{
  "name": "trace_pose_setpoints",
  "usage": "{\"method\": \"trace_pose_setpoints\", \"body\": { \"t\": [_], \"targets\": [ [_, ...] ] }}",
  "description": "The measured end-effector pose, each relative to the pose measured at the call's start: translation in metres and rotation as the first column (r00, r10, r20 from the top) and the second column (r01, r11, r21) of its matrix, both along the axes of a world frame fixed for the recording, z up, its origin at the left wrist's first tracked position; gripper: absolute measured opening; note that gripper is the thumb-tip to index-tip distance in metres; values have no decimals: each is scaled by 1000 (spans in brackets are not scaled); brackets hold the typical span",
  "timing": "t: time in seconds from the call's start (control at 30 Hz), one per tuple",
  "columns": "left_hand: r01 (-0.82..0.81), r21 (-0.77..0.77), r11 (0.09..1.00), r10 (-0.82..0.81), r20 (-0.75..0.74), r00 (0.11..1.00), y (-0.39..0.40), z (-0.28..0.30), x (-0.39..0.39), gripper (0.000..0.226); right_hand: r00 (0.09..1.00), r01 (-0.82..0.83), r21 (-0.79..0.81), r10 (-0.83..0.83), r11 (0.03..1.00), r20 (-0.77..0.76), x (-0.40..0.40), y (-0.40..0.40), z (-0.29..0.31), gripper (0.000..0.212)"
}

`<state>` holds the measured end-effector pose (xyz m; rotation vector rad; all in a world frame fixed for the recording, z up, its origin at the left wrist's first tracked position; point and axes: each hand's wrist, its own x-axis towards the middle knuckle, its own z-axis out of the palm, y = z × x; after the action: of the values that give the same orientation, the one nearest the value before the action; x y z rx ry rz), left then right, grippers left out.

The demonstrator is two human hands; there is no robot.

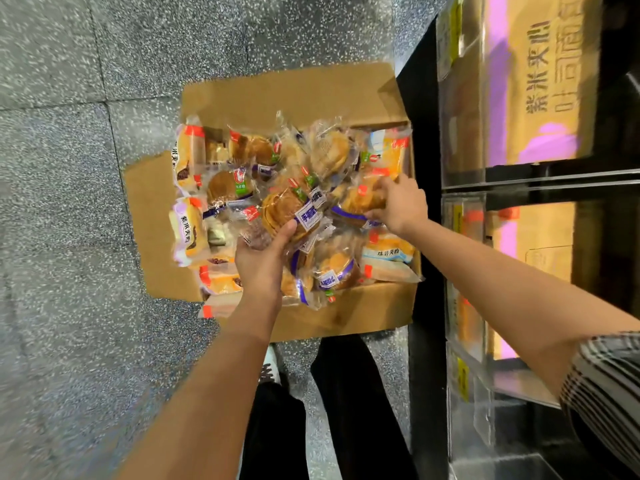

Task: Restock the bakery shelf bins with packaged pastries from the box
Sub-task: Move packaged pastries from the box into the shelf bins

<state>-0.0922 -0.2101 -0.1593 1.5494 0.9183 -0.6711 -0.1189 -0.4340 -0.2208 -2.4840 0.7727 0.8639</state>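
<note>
Over the open cardboard box (346, 317) on the speckled floor (69, 168), both arms reach down. Left hand (265, 258) grips a round wrapped pastry (280, 209); right hand (401, 202) curls its fingers (375, 213) round another pastry pack (360, 199). Clear shelf bins (464, 278) stand just right of the box.

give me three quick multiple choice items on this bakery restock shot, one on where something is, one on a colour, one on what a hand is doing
1. Where does the cardboard box sit?
A. on the speckled floor
B. on a shelf
C. on a cart

2. What colour are the small tags on the packs?
A. blue
B. red-orange
C. black

3. What is the right hand doing?
A. hanging idle
B. gripping a packaged pastry
C. pressing a flap

Key: 1 A, the box lies on the floor beside the shelf bins. 2 B, tags like this one are red-orange. 3 B, its fingers curl round a pastry.
</note>
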Motion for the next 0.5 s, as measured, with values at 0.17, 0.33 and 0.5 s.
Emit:
{"method": "trace_pose_setpoints", "body": {
  "t": [0.17, 0.33, 0.5],
  "targets": [
    [10, -22, 1000, -10, -6, 1000, -10, 27, 1, 62, 996, 80, -6, -80, 997, 42, -13, 7, 30, 61],
    [132, -17, 991, -132, 20, 991, -23, 82, 4, 101, 941, 317, 128, -328, 940, 78, -28, 13, 92, 69],
    [215, -98, 972, -202, 122, 972, -25, 157, 4, 105, 892, 367, 155, -394, 917, 222, -48, 19, 181, 68]
  ]
}}
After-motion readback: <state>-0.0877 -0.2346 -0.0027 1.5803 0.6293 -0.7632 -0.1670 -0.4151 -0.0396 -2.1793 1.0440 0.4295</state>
